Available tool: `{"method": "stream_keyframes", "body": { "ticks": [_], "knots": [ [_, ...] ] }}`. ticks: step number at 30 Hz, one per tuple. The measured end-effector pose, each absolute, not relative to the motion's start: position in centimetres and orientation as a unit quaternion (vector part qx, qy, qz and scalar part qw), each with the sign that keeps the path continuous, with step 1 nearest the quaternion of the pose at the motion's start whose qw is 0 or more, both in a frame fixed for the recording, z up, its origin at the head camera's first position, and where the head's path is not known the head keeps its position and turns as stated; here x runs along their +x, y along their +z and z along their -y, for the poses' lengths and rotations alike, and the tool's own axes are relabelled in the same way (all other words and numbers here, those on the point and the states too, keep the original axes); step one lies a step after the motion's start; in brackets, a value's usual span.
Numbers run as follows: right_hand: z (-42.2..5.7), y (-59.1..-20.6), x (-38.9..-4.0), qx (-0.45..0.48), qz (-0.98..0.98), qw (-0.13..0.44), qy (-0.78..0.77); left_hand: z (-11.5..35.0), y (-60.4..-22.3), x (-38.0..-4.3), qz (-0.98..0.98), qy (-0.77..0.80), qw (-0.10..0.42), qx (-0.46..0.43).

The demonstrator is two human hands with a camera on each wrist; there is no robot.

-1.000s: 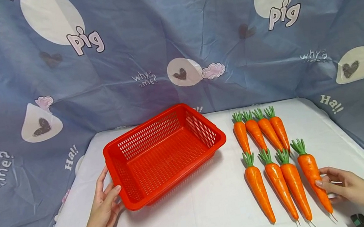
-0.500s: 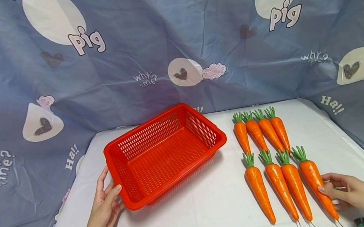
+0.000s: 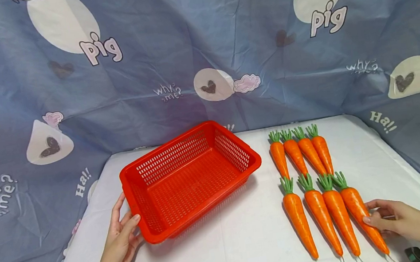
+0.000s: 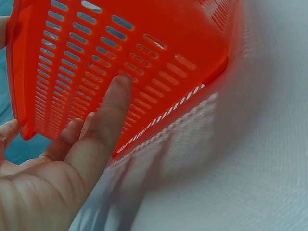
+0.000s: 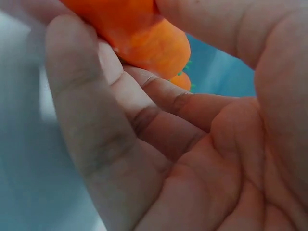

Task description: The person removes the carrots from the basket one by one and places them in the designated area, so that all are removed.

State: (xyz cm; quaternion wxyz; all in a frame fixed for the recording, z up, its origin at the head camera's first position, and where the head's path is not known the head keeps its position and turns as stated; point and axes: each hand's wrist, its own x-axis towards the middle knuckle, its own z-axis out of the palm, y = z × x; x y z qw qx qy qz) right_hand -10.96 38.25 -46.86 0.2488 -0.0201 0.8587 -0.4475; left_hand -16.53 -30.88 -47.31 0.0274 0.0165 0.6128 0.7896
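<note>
A red plastic basket with slotted walls stands left of centre on the table, its inside showing no contents. At its left short end my left hand grips the rim, thumb on the edge. In the left wrist view, fingers lie against the slotted wall. On the right, my right hand pinches the rightmost front-row carrot between thumb and fingers. That carrot lies slanted, green top away from me, close beside its neighbour. In the right wrist view only part of the held carrot shows.
Two more front-row carrots lie further left: one slightly apart and one nearer the pair. Behind them is a back row of several carrots. A white cloth covers the table, and a blue printed curtain hangs behind.
The held carrot has come toward me, then left against the front row, with my right hand on it. The neighbouring carrots shifted slightly left. Left hand and basket stayed put.
</note>
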Motion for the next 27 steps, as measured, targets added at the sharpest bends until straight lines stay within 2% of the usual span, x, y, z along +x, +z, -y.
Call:
{"method": "stream_keyframes", "body": {
  "ticks": [18, 27],
  "knots": [
    [-37.9, -46.2, -11.8, -0.012, -0.864, 0.266, -0.428, 30.7, -47.2, -16.6, -0.619, 0.785, 0.028, 0.009],
    [-38.6, -45.6, -11.9, -0.024, -0.869, 0.255, -0.423, 30.8, -47.2, -16.9, -0.63, 0.776, 0.023, 0.009]
  ]
}}
